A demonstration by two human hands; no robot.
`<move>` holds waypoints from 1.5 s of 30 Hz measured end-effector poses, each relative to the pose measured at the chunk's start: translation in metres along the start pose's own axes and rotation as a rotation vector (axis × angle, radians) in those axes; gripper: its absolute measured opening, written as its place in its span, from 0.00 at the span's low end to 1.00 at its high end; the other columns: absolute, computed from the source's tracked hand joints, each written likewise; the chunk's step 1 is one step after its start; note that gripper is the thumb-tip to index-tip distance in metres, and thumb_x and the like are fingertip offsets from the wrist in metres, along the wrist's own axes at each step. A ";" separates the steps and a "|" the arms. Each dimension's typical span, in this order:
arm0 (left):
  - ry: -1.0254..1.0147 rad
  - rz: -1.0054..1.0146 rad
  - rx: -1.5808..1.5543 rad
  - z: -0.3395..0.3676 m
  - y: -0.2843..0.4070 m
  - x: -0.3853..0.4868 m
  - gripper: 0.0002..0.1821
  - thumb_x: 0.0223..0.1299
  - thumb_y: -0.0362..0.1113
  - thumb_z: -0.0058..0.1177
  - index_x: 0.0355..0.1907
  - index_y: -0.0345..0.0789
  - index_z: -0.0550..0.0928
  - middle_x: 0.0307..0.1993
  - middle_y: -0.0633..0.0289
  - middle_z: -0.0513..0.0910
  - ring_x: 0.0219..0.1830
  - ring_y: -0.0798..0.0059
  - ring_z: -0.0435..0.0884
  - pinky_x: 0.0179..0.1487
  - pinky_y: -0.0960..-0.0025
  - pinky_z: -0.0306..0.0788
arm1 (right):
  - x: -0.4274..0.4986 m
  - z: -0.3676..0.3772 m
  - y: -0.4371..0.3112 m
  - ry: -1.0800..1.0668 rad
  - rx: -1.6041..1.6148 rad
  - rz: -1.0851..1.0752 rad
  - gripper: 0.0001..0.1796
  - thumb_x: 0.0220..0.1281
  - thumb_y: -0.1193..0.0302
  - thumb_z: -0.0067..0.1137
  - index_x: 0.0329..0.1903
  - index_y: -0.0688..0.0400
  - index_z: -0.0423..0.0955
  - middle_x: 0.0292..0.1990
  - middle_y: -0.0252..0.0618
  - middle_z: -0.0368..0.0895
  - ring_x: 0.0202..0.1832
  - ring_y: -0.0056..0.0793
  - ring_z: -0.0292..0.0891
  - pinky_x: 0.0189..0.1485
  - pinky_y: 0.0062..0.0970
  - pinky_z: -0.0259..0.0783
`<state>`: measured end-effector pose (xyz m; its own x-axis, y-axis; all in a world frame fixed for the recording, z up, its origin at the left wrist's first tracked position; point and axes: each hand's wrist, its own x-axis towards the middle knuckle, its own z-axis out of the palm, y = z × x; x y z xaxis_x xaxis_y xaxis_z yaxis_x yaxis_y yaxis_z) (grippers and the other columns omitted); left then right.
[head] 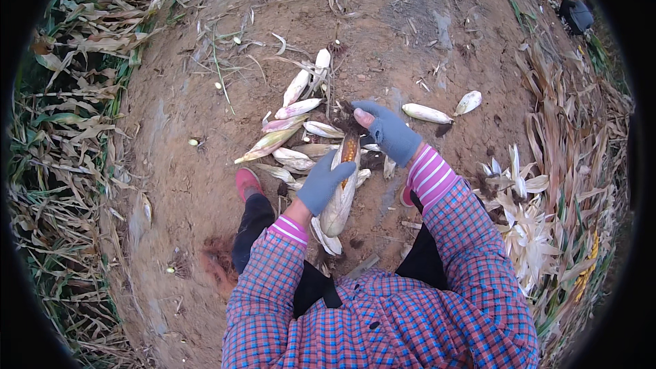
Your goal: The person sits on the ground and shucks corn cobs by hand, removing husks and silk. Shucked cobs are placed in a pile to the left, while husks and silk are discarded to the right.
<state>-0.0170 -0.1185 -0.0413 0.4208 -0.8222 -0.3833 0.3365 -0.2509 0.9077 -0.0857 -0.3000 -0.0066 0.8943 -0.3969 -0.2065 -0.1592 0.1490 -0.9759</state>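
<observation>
An ear of corn [338,211] in pale husk slants upward in front of me, its husk parted along a strip of orange kernels [350,148]. My left hand [324,183], in a grey glove that leaves the thumb of the other hand bare, wraps around the ear's middle. At the upper end, my right hand [392,132] pinches the dark brown corn silk [351,122] and husk tip between thumb and fingers. Several unhusked ears [271,144] lie heaped on the soil beyond and left of the held ear. Some are partly hidden beneath my hands.
Two more ears [427,113] lie to the right on bare soil [169,205]. Stripped husks [528,241] are piled at my right, beside dry stalks [558,113]. Cut corn stalks [77,164] line the left. A dark bag-like object [576,15] sits far right. Short stubble stubs [193,142] poke up.
</observation>
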 end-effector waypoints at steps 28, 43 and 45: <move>-0.056 -0.051 -0.444 0.010 0.003 -0.007 0.26 0.65 0.43 0.48 0.59 0.28 0.69 0.49 0.60 0.76 0.51 0.77 0.74 0.56 0.71 0.68 | -0.001 0.018 0.000 -0.012 -0.270 -0.237 0.15 0.66 0.65 0.54 0.46 0.65 0.72 0.35 0.40 0.78 0.39 0.22 0.72 0.43 0.27 0.71; -0.154 -0.065 -0.348 0.010 0.011 -0.010 0.21 0.63 0.38 0.47 0.56 0.30 0.70 0.39 0.56 0.80 0.39 0.71 0.81 0.42 0.71 0.76 | -0.009 0.005 -0.014 -0.280 0.198 0.119 0.16 0.71 0.59 0.48 0.45 0.60 0.71 0.30 0.33 0.75 0.32 0.19 0.73 0.34 0.19 0.70; -0.093 -0.040 -0.153 0.007 0.011 -0.008 0.21 0.63 0.37 0.46 0.57 0.30 0.70 0.40 0.58 0.79 0.39 0.72 0.81 0.42 0.72 0.76 | -0.009 0.006 -0.015 -0.226 0.047 0.216 0.16 0.71 0.59 0.47 0.44 0.60 0.72 0.30 0.32 0.74 0.31 0.17 0.70 0.32 0.19 0.69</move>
<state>-0.0228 -0.1188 -0.0270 0.3276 -0.8584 -0.3948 0.4790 -0.2092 0.8525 -0.0894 -0.2934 0.0106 0.9131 -0.1408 -0.3827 -0.3409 0.2513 -0.9059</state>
